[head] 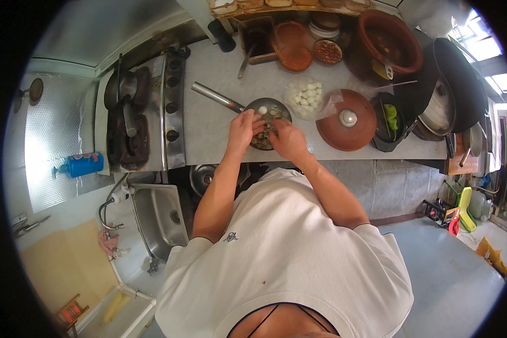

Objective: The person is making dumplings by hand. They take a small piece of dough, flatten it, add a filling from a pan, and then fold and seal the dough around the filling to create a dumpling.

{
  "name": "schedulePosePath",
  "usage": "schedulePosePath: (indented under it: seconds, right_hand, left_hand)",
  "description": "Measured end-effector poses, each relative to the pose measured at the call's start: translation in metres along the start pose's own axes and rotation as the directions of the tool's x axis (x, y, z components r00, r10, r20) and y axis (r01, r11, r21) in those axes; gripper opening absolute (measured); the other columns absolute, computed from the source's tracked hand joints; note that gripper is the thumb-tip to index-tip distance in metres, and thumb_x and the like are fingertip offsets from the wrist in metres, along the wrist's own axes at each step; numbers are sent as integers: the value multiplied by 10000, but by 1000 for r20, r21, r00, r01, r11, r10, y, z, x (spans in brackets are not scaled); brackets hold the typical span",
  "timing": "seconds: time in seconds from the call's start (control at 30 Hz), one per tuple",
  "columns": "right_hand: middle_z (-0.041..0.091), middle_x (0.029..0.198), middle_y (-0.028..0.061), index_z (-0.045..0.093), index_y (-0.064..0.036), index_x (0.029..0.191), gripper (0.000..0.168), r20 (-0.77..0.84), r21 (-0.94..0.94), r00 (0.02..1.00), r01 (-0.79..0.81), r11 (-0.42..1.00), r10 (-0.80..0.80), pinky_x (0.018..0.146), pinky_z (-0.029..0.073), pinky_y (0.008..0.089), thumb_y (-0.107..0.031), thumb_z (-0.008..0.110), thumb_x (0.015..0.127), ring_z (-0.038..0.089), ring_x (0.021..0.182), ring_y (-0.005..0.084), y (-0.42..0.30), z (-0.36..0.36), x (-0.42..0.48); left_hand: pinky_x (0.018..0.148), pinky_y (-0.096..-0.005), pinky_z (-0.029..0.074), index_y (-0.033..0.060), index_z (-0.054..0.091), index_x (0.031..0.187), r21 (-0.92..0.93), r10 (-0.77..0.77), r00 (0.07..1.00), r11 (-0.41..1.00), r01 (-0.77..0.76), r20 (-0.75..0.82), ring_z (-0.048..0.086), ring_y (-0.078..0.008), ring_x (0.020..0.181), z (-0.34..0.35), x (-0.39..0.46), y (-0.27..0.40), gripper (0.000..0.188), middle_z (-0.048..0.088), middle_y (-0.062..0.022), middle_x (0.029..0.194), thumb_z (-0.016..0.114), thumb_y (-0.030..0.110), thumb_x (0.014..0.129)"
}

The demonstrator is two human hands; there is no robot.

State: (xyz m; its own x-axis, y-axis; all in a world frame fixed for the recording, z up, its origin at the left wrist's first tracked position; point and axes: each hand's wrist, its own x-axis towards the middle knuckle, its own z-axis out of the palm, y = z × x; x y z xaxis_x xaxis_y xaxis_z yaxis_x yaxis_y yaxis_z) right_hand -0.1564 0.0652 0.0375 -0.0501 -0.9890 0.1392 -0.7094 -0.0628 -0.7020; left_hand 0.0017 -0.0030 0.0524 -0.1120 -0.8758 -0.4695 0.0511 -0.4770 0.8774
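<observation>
Both hands are over a round dark pan [267, 105] on the counter, its metal handle pointing to the upper left. My left hand [246, 129] is at the pan's left side, fingers reaching over the rim. My right hand [288, 139], slightly blurred, lies over the right side with its fingertips down at the contents. Small pale and brownish pieces fill the pan, and a white ball [263, 110] lies among them near the top. Whether either hand pinches something cannot be seen. Right of the pan, a clear plastic bag [293, 105] holds several white balls [307, 94].
A brown lid [336, 131] with a pale knob lies right of the bag, beside a black dish [382, 141] with green peppers [391, 117]. Bowls of red sauce [295, 58] and a large clay pot [365, 25] stand behind. A stove [154, 97] is left, a sink [141, 211] lower left.
</observation>
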Motion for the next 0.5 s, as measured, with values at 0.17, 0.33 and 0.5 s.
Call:
schedulePosePath:
  seconds: [0.17,0.33,0.5]
  right_hand:
    - [698,988,204,675,-20,1016,259,228,-198,973,14,980,32,648,575,486,-248,651,896,715,770,377,-5,-2,-10]
    - [716,917,188,702,-35,907,235,363,-333,928,43,942,86,627,577,473,-261,639,888,730,744,331,1,2,-7]
    - [739,873,151,738,-85,868,224,268,-297,961,13,955,70,629,579,433,-277,624,887,741,727,305,16,7,-15]
  left_hand:
    - [982,-436,542,-38,598,1303,812,446,797,223,-539,406,666,-421,1121,-11,16,-32,395,636,-257,1322,595,200,988]
    - [1050,-442,489,2,621,1296,867,-220,839,125,-482,498,603,-400,1235,11,9,6,411,609,-243,1368,635,136,908]
    - [958,-470,517,27,706,1139,840,447,767,59,-539,460,631,-417,1117,16,16,-17,262,677,-215,1208,640,107,898]
